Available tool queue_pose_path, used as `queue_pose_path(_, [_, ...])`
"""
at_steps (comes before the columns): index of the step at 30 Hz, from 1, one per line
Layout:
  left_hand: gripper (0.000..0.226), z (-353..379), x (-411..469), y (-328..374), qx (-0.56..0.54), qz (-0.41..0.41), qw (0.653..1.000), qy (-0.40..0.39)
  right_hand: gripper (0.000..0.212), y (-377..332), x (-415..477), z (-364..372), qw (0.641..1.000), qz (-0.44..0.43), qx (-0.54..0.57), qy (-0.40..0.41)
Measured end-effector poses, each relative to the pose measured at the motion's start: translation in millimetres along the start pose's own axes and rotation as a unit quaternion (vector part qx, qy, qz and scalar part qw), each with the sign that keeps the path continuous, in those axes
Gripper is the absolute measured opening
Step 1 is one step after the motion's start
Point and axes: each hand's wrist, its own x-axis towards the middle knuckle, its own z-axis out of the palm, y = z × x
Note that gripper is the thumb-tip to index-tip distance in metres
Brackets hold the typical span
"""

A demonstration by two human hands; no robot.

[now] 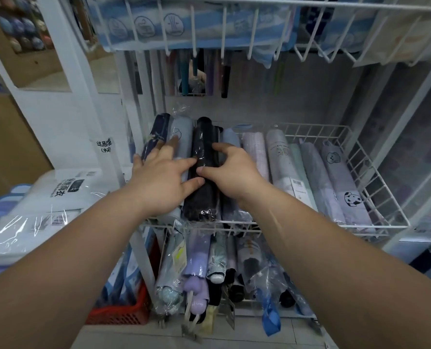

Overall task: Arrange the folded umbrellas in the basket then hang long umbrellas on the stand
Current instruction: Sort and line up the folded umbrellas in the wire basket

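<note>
Step in hand, I'd say: seating the black folded umbrella [204,139] into its row in the wire basket [335,126]. Best to keep it parallel with the neighbours, push down evenly and not let the plastic sleeve bunch.

Left hand [163,177] is flat with fingers spread. It presses the grey umbrella [181,132] aside, thumb and forefinger touching the black one. Right hand [234,172] pinches the black one between thumb and forefinger; its other fingers are hidden. The umbrella lies between the two hands, on top of the left part of the row.

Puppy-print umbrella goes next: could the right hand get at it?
Probably yes: the puppy-print umbrella lies uncovered at the right end of the basket; the right hand must release the black umbrella.
</note>
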Motion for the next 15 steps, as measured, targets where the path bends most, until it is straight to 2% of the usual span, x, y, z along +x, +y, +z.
queue_pose_path(5, [0.061, -2, -3, 1, -0.024, 0.002, 1.0, 0.017, 0.08, 4, 0, 6, 0.996, 0.007, 0.087, 0.025])
queue_pose_path(7, [0.061, -2, -5, 6, -0.048, 0.011, 0.998, 0.038, 0.075, 6, -2, 0, 0.994, -0.002, 0.106, 0.037])
queue_pose_path(11, [0.062, -3, -6, 26, -0.164, 0.065, 0.979, 0.102, 0.064, 7, -5, -27, 0.985, -0.02, 0.164, 0.044])
queue_pose_path(15, [0.065, -2, 0, 63, -0.246, 0.092, 0.959, 0.11, 0.061, 11, -11, -64, 0.985, -0.036, 0.152, 0.067])
